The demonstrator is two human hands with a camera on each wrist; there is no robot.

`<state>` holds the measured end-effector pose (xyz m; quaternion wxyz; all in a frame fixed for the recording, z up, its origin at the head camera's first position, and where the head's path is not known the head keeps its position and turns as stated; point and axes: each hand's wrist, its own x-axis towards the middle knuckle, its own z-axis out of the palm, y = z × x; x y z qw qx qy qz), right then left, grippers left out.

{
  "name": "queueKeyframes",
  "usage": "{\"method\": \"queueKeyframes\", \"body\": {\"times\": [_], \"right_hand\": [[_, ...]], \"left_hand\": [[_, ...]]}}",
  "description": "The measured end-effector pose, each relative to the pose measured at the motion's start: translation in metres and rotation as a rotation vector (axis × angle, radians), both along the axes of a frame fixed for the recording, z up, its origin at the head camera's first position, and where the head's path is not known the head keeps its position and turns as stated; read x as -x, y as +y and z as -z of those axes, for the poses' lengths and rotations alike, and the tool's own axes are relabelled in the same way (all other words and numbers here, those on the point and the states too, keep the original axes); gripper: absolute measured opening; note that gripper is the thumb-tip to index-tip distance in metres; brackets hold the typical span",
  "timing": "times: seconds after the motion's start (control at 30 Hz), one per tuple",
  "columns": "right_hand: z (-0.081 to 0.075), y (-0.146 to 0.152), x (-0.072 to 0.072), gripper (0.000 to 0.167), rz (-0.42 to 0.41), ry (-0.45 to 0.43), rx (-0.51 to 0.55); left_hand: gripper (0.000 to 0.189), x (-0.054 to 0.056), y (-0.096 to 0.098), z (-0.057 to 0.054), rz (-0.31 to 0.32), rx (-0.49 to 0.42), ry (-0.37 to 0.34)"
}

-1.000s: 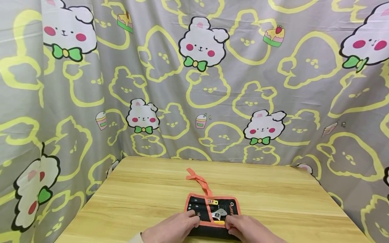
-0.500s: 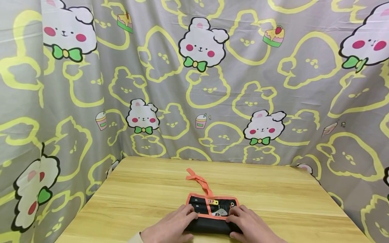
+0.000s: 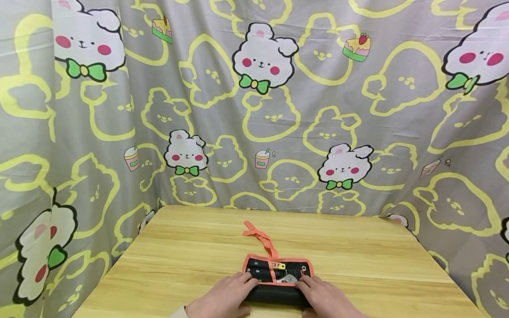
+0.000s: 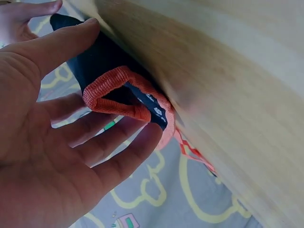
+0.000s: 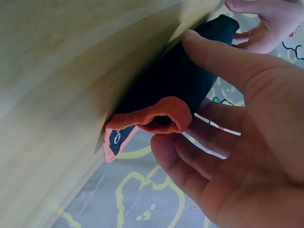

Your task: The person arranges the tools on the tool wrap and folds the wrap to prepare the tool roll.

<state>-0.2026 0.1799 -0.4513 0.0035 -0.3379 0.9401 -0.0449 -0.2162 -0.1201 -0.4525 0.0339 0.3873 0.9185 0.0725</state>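
Observation:
A black tool roll (image 3: 276, 295) with orange trim lies at the table's near side, its near part folded over into a thick roll. My left hand (image 3: 224, 296) grips the left end, thumb on the near side and fingers over the top. At the other end, my right hand (image 3: 330, 296) holds the roll the same way. Beyond the fold, the flat part shows printed numbers, a yellow-ended tool (image 3: 279, 266) and the metal head of an adjustable wrench (image 3: 288, 279), partly covered. The left wrist view shows the roll's looped orange end (image 4: 116, 90) between thumb and fingers.
Orange tie straps (image 3: 262, 238) stretch from the roll's far edge across the wooden table (image 3: 191, 247). A grey curtain (image 3: 222, 110) with rabbit prints hangs behind the table and along its sides.
The near part of the tool roll has folded farther over, covering the lower yellow piece and part of the wrench. Both hands have shifted from the edge to around the rolled part.

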Motion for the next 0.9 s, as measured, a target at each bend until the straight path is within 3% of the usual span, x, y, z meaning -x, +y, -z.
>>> {"method": "queueKeyframes", "body": {"times": [0.23, 0.33, 0.47, 0.7, 0.8, 0.9], "right_hand": [[-0.001, -0.006, -0.005, 0.052, 0.034, -0.032, 0.002], [-0.001, -0.005, -0.006, 0.056, 0.04, -0.045, 0.013], [-0.003, -0.004, -0.006, 0.045, 0.017, -0.065, 0.021], [-0.011, 0.002, -0.006, 0.028, 0.023, -0.24, 0.091], [-0.014, 0.004, -0.006, 0.026, 0.041, -0.303, 0.139], [-0.016, 0.008, -0.005, 0.024, 0.013, -0.313, 0.179]], "left_hand": [[0.035, 0.002, 0.0, 0.004, 0.083, -0.01, -0.037], [0.029, 0.001, 0.0, 0.004, 0.08, -0.01, -0.049], [0.024, 0.0, 0.0, 0.005, 0.058, -0.003, -0.06], [0.016, -0.007, 0.002, -0.008, 0.014, -0.017, -0.144], [0.016, -0.009, 0.0, -0.012, 0.038, -0.053, -0.163], [0.016, -0.009, -0.004, -0.014, 0.075, -0.111, -0.18]]}}
